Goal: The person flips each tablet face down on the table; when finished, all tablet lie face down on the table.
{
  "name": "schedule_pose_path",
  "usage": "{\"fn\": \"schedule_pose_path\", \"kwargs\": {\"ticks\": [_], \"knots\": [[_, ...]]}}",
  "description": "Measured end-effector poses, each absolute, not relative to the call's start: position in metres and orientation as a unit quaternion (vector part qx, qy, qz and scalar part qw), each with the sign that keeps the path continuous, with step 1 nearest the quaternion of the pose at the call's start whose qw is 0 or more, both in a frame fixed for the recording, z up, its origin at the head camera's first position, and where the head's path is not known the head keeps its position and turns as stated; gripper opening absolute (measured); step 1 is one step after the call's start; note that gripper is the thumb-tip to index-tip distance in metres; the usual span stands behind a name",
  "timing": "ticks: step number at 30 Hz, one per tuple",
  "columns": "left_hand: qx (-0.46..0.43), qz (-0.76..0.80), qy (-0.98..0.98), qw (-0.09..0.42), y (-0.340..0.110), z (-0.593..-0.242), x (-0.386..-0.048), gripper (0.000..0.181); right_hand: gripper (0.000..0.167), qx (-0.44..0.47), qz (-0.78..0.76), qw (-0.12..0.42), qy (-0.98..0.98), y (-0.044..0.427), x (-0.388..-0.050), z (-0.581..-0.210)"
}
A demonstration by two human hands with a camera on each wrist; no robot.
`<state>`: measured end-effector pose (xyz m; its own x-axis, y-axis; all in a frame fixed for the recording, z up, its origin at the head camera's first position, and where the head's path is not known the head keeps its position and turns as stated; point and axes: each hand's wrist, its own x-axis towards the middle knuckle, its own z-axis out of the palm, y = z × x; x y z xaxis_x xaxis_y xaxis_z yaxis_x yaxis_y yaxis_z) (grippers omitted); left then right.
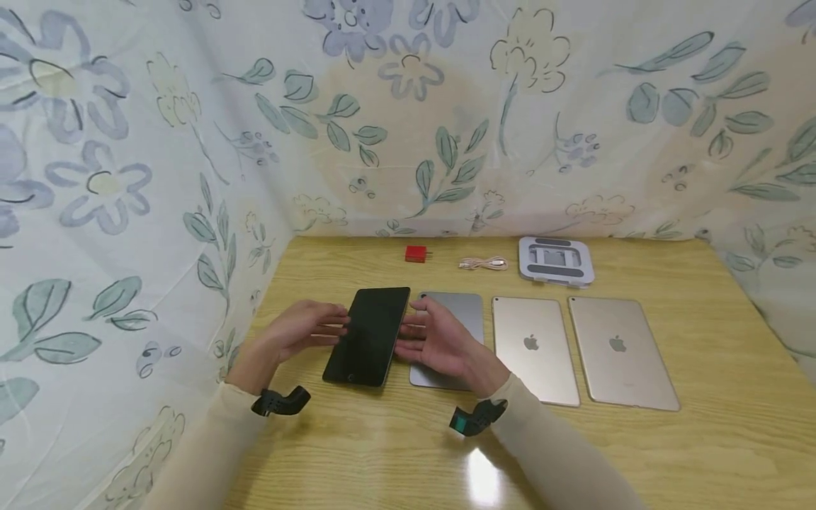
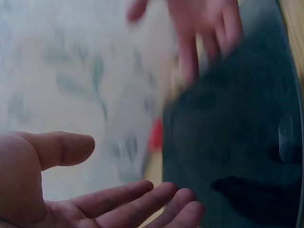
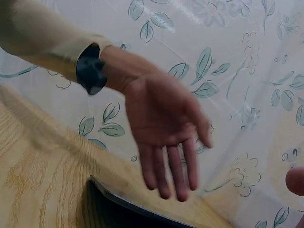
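A black-screened tablet (image 1: 366,336) lies face up between the two hands, its home button toward the near edge. It looks slightly tilted, with its right side higher. My left hand (image 1: 307,329) is at its left edge, fingers straight and thumb spread apart in the left wrist view. At the right edge is my right hand (image 1: 440,338), palm turned inward and fingers extended. Whether its fingertips touch the tablet or reach under it, I cannot tell. Partly covered by the right hand is a grey tablet (image 1: 462,312), lying back up. In the right wrist view, the left hand (image 3: 164,118) shows an open palm.
Two gold tablets, the nearer one (image 1: 532,368) and the outer one (image 1: 621,354), lie back up on the right. Along the back stand a red charger plug (image 1: 416,253), a coiled cable (image 1: 483,263) and a folded stand (image 1: 556,261). Floral cloth (image 1: 446,127) hangs behind the wooden table (image 1: 357,453).
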<state>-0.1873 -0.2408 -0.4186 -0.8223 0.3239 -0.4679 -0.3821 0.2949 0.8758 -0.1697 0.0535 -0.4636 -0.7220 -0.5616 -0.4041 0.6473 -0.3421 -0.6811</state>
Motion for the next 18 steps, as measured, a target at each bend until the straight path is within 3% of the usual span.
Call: {"fn": "schedule_pose_path", "kwargs": {"ticks": [8,13,18], "knots": [[0.048,0.592,0.727,0.345,-0.180,-0.385,-0.178,0.060,0.072,0.038,-0.820,0.341,0.458,0.056,-0.165,-0.454],[0.037,0.584,0.731,0.351,-0.163,-0.375,-0.176,0.067,0.071,0.021,-0.833,0.318,0.453,0.056,-0.160,-0.443],[0.045,0.573,0.743,0.343,-0.158,-0.363,-0.175,0.063,0.067,0.007,-0.838,0.296,0.459,0.056,-0.156,-0.433]]}}
